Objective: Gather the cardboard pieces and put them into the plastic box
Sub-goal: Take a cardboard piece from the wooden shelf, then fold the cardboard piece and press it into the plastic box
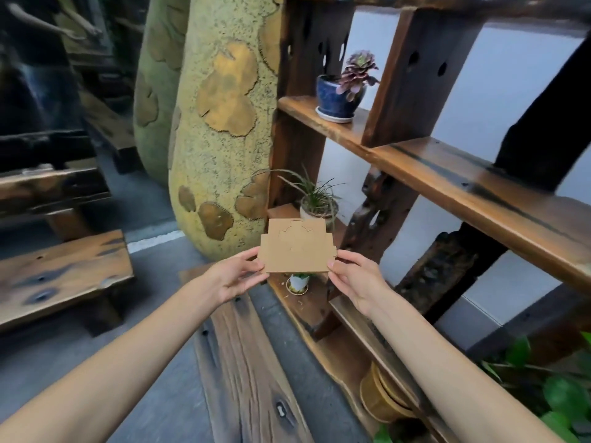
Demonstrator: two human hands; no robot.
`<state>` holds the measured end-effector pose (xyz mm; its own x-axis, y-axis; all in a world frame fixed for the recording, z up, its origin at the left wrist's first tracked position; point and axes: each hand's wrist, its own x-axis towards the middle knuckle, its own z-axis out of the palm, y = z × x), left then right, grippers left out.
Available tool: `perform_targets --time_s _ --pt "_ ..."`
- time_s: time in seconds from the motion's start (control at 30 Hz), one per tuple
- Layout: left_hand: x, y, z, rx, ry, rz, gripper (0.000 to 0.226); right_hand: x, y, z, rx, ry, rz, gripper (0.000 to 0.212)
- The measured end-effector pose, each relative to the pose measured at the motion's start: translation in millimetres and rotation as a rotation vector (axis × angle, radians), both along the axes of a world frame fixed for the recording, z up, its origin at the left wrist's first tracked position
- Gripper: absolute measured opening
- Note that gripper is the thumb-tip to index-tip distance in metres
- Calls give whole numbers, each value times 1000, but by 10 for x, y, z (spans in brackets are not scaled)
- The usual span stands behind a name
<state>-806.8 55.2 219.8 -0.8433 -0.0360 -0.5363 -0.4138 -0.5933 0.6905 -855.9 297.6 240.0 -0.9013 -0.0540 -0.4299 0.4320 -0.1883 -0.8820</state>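
Here the left hand point(235, 276) and right hand point(355, 279) are pinching opposite ends of the flat cardboard piece point(297, 247), holding it in front of the wooden shelf point(447, 174), long axis running hand to hand; no plastic box is showing.

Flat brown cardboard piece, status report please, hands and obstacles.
Left hand, right hand: both pinching flat brown cardboard piece by its lower corners. Held clear of wooden shelf. Plastic box not in view.

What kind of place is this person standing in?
Probably a rustic garden or cafe display area: a rough wooden shelf holding a potted succulent, slab wood benches, and a big gourd-shaped sculpture.
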Motion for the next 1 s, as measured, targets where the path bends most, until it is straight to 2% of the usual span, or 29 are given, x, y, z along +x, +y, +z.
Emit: perform_targets --time_s 0.1,0.2,0.4,0.53,0.63,0.83,1.0 --pt "230 -213 -156 -8 -24 29 46 96 -274 -186 2 -50 42 29" --pt "489 -487 -361 1 -52 88 46 206 -592 -374 7 -100 94 36" --pt "1118 -1040 -800 -46 -143 248 54 539 -1270 -780 92 -181 219 39" --pt "1593 -1361 -1045 -49 -179 329 54 809 -1670 -1013 141 -231 306 33" --pt "1978 -1612 -1194 -26 -195 400 50 1041 -1996 -1138 192 -246 378 29" --pt "2740 -2090 -1405 -15 -219 544 47 1527 -2696 -1330 237 -252 524 35" --pt "3338 -2417 -1454 -82 -281 657 43 1903 -3279 -1486 284 -244 652 30"
